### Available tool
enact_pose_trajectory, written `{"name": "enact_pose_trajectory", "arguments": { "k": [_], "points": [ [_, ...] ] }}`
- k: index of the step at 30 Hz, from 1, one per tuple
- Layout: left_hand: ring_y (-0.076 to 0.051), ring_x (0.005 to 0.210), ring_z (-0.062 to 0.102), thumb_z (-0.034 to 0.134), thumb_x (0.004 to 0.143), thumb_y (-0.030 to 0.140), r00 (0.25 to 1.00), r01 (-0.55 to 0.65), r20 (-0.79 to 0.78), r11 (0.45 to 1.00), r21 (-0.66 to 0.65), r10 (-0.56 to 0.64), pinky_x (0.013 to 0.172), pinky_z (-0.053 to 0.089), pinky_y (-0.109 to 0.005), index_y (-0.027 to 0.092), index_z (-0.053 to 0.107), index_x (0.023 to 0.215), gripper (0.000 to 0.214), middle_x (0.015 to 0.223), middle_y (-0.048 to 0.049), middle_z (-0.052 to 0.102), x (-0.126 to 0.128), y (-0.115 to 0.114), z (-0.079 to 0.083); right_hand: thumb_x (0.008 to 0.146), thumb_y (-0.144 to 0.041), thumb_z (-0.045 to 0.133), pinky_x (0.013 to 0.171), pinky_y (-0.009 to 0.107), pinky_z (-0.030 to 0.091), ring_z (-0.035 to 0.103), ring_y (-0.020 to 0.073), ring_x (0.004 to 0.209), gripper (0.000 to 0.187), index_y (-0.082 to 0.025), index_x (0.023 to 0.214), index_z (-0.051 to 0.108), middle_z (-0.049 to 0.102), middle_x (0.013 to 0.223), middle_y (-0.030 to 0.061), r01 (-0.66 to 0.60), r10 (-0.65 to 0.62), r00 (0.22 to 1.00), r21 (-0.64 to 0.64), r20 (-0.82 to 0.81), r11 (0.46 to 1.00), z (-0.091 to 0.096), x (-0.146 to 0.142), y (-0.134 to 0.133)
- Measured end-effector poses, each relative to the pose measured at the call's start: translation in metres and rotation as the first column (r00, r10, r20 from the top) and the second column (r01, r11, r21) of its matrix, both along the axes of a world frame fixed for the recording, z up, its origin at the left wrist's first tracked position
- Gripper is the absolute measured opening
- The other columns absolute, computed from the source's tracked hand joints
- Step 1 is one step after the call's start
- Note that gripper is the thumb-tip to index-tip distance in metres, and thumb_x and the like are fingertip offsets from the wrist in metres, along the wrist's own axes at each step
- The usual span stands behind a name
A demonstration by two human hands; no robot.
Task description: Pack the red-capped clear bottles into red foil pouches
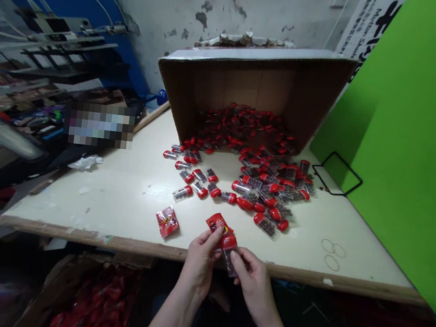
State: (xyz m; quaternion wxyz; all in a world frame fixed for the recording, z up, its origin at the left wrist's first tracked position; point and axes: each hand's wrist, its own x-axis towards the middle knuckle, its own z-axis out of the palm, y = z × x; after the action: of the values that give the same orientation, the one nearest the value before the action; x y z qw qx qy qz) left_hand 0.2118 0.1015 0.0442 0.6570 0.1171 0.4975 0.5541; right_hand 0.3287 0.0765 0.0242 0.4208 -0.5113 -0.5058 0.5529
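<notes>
Red foil packet pinched in left hand, one red-capped blister pack pinched in right hand

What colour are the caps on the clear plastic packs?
The caps are red, clearest in the head view.

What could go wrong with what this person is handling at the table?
The clear pack in the right hand might slip while it meets the red foil packet in the left hand, and could drop past the table edge. The loose red-capped packs look rounded, so some might roll away if knocked.
</notes>
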Motion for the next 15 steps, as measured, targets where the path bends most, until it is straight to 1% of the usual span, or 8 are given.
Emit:
{"name": "enact_pose_trajectory", "arguments": {
  "k": [4,6,8,10,13,14,15],
  "points": [
    [-0.007,0.058,0.054,0.072,0.069,0.034,0.996,0.085,-0.031,0.996,0.005,-0.085,0.049,0.036,-0.016,0.010,0.070,0.083,0.028,0.073,-0.0061,0.068,0.000,-0.004,-0.003,0.087,-0.042,0.049,0.047,0.020,0.042,0.051,0.0139,0.059,0.028,-0.017,0.081,0.061,0.057,0.068,0.0013,-0.003,0.003,1.000,0.009,0.006,1.000,-0.002,0.000,0.001],
    [-0.008,0.057,0.053,0.071,0.071,0.034,0.992,0.122,-0.023,0.992,0.044,-0.122,0.052,0.038,-0.017,0.010,0.070,0.081,0.026,0.069,-0.0051,0.066,0.000,-0.006,-0.003,0.087,-0.041,0.050,0.048,0.020,0.042,0.051,0.0141,0.061,0.027,-0.017,0.082,0.061,0.057,0.070,0.0016,-0.002,0.002,1.000,0.021,0.011,1.000,-0.002,0.000,0.002],
    [-0.010,0.060,0.054,0.069,0.073,0.033,0.986,0.165,-0.017,0.983,0.083,-0.164,0.057,0.041,-0.020,0.010,0.070,0.079,0.024,0.069,-0.0054,0.065,-0.003,-0.007,0.000,0.086,-0.040,0.052,0.048,0.020,0.042,0.050,0.0129,0.059,0.026,-0.017,0.082,0.061,0.056,0.069,0.0007,-0.007,0.007,1.000,0.012,-0.014,1.000,-0.001,0.000,0.002],
    [-0.013,0.063,0.056,0.066,0.076,0.032,0.970,0.241,-0.014,0.964,0.113,-0.241,0.063,0.044,-0.024,0.010,0.069,0.081,0.024,0.071,-0.0071,0.066,-0.006,-0.008,0.004,0.086,-0.040,0.053,0.047,0.019,0.040,0.046,0.0108,0.055,0.027,-0.016,0.080,0.061,0.052,0.065,-0.0010,-0.024,0.020,0.994,-0.038,-0.108,0.999,0.002,0.001,0.003],
    [-0.015,0.061,0.057,0.061,0.079,0.034,0.931,0.364,-0.023,0.920,0.144,-0.364,0.063,0.045,-0.028,0.009,0.069,0.079,0.026,0.069,-0.0079,0.066,-0.010,-0.008,0.008,0.087,-0.042,0.052,0.044,0.018,0.036,0.044,0.0088,0.052,0.031,-0.014,0.075,0.060,0.049,0.062,-0.0023,-0.076,0.023,0.948,-0.156,-0.316,0.985,0.006,0.001,0.004],
    [-0.015,0.059,0.057,0.060,0.080,0.034,0.922,0.387,-0.035,0.910,0.149,-0.386,0.062,0.044,-0.029,0.009,0.069,0.078,0.027,0.066,-0.0075,0.066,-0.010,-0.009,0.008,0.087,-0.042,0.053,0.044,0.017,0.036,0.044,0.0087,0.052,0.032,-0.014,0.074,0.059,0.049,0.061,-0.0022,-0.078,0.013,0.938,-0.174,-0.347,0.982,0.006,0.000,0.004],
    [-0.015,0.058,0.057,0.060,0.080,0.035,0.920,0.392,-0.052,0.907,0.153,-0.388,0.060,0.044,-0.028,0.009,0.068,0.076,0.027,0.064,-0.0069,0.065,-0.010,-0.009,0.008,0.086,-0.042,0.053,0.044,0.017,0.036,0.045,0.0087,0.052,0.032,-0.014,0.074,0.060,0.049,0.061,-0.0022,-0.069,0.006,0.940,-0.172,-0.342,0.983,0.006,-0.001,0.005]
  ]
}}
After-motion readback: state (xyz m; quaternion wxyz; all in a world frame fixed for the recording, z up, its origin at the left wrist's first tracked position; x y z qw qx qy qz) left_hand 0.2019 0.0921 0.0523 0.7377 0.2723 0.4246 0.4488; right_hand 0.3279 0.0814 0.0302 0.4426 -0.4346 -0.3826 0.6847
